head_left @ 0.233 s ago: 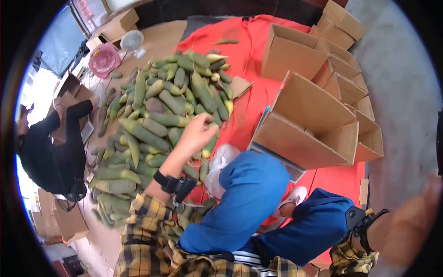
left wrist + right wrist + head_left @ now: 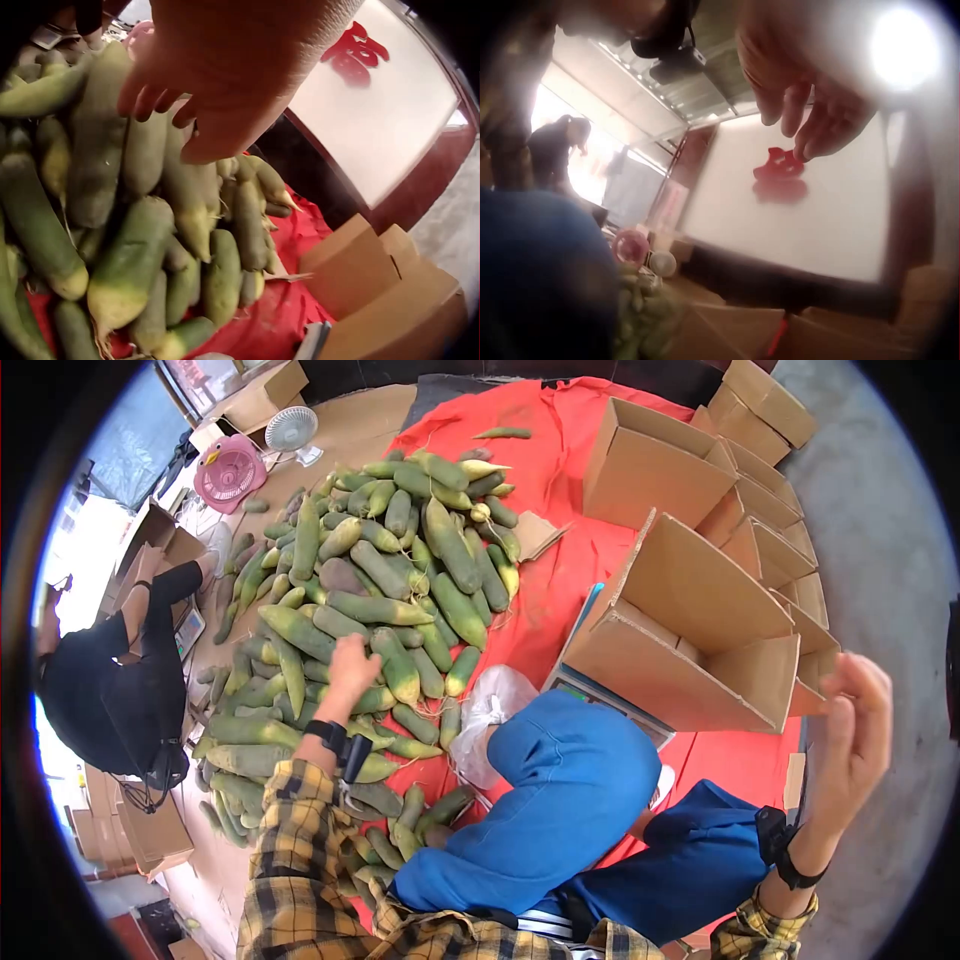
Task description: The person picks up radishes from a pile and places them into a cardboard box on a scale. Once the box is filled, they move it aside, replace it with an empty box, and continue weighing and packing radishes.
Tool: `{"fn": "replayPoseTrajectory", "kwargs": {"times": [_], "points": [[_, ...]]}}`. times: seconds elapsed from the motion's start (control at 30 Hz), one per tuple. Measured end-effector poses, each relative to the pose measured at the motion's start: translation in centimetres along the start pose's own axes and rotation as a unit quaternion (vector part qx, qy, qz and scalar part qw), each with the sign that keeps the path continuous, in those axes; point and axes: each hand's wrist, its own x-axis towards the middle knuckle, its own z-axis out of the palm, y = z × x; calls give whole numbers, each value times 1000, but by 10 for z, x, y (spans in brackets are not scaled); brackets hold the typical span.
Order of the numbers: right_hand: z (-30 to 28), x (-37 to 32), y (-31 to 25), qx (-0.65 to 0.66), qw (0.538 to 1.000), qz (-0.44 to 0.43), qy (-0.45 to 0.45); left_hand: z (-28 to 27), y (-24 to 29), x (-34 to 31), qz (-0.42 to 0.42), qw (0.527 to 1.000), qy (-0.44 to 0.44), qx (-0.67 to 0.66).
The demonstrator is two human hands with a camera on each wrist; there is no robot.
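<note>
A large heap of green radishes (image 2: 370, 610) lies on a red cloth (image 2: 540, 460). My left hand (image 2: 352, 668) is over the middle of the heap, fingers loosely bent, holding nothing; in the left wrist view the hand (image 2: 217, 82) hangs above several radishes (image 2: 131, 262). Whether a fingertip touches one cannot be told. Raised at the far right, my right hand (image 2: 858, 730) has loosely bent fingers with nothing in them, and the right wrist view shows this hand (image 2: 810, 90) in the air.
An open carton (image 2: 690, 610) stands on a scale (image 2: 610, 700) right of my knee, with more cartons (image 2: 650, 465) behind it. A white plastic bag (image 2: 490, 710) lies beside my leg. A person in black (image 2: 110, 700) sits at the left, near a pink fan (image 2: 228, 472) and a white fan (image 2: 292, 430).
My left hand has moved left and slightly down over the heap. My right hand has swung up and left, from the lower right edge to beside the cartons.
</note>
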Motion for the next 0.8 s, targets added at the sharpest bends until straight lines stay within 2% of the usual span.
{"fn": "replayPoseTrajectory", "kwargs": {"times": [0.07, 0.13, 0.17, 0.2, 0.23, 0.27, 0.33, 0.37, 0.47, 0.53, 0.57, 0.6, 0.67, 0.77, 0.8], "points": [[6, -3, 20, -23, 998, 30, -46, 7, -35, 19, -27, 996, 80, 32], [14, -5, 36, -129, 985, 55, -101, -5, -44, 43, -70, 991, 106, 33], [17, -6, 41, -127, 979, 99, -122, -7, -53, 57, -70, 992, 103, 34], [22, -7, 47, -129, 979, 101, -122, -7, -64, 73, -54, 988, 143, 36], [25, -9, 52, -153, 970, 106, -158, -4, -72, 83, -38, 983, 177, 36], [28, -10, 57, -176, 959, 112, -193, -4, -74, 91, -37, 984, 171, 36], [32, -11, 65, -193, 949, 105, -228, -7, -77, 103, -107, 990, 84, 28], [36, -13, 69, -203, 940, 113, -250, -9, -80, 108, -102, 993, 29, 56], [44, -14, 77, -226, 923, 128, -282, -14, -81, 117, -109, 989, -25, 94], [45, -15, 90, -267, 909, 74, -312, -18, -70, 107, -111, 987, -34, 115], [44, -16, 97, -267, 910, 76, -309, -18, -62, 97, -115, 984, -42, 132], [43, -20, 106, -252, 908, 78, -326, -16, -53, 85, -112, 984, -40, 133], [44, -27, 124, -239, 907, 82, -337, -12, -37, 56, -76, 992, 31, 98], [50, -41, 143, -199, 889, 129, -393, 4, -39, 28, -52, 995, 79, 21], [52, -45, 144, -206, 881, 146, -401, 16, -48, 26, -23, 991, 126, 30]]}}
